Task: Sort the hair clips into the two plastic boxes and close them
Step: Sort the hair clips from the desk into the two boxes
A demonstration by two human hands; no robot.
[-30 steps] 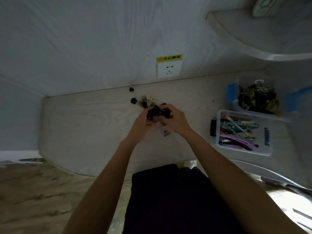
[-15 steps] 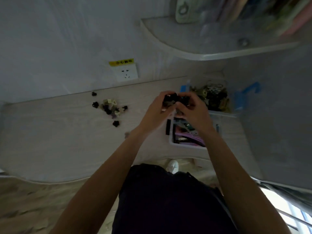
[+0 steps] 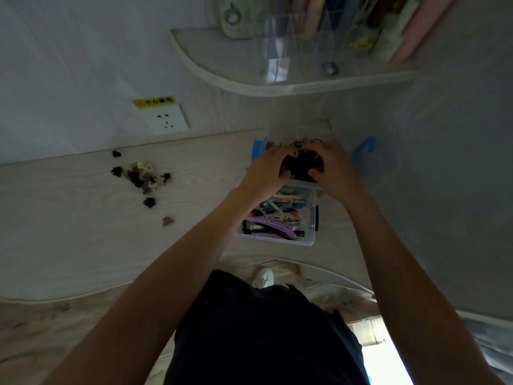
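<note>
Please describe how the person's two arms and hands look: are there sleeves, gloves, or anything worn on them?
Both arms are bare up to the edge of the picture, with no sleeves showing. The left hand and right hand wear no gloves. I can see no watch, bracelet or ring, though the dim light could hide small ones.

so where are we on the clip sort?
Partway. Done: the near box holds long coloured clips; the far box already holds small ones. In hand: left hand and right hand carry a dark clump of claw clips over the far box. Left: the loose pile on the desk; both boxes are unlidded.
</note>
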